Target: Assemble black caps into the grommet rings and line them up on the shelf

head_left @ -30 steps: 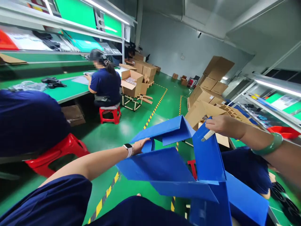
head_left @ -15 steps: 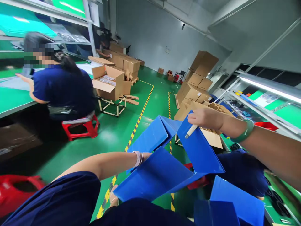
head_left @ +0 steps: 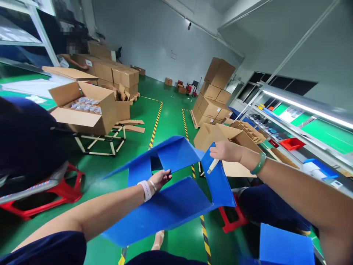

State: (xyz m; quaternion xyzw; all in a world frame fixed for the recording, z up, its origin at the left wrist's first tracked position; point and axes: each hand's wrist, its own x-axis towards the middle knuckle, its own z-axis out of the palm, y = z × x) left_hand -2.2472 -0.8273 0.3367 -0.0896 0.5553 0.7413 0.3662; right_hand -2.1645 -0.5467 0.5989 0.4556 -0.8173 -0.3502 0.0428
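Note:
A blue corrugated plastic box (head_left: 176, 206), part unfolded with its flaps loose, hangs in front of me over the floor. My left hand (head_left: 161, 179), a pale watch band on its wrist, reaches inside it with fingers curled at the edge of an inner flap (head_left: 178, 152). At the right end, my right hand (head_left: 226, 150) grips the top edge of an upright end panel (head_left: 217, 184). That same hand also has a pale stick-like tool (head_left: 213, 166) with a greyish tip, pointing down against the panel; its exact kind cannot be made out.
An open carton (head_left: 107, 114) of wrapped items stands on a pipe frame (head_left: 99, 145) at left. Another open carton (head_left: 204, 140) and stacked cartons (head_left: 211, 108) are at right. Seated people flank me on red stools (head_left: 66, 187). Another blue panel (head_left: 286, 243) lies lower right.
The box has spread open and its left part swung out and down. My left hand, mostly hidden before, now shows inside it. My view has turned right; my right hand keeps its grip.

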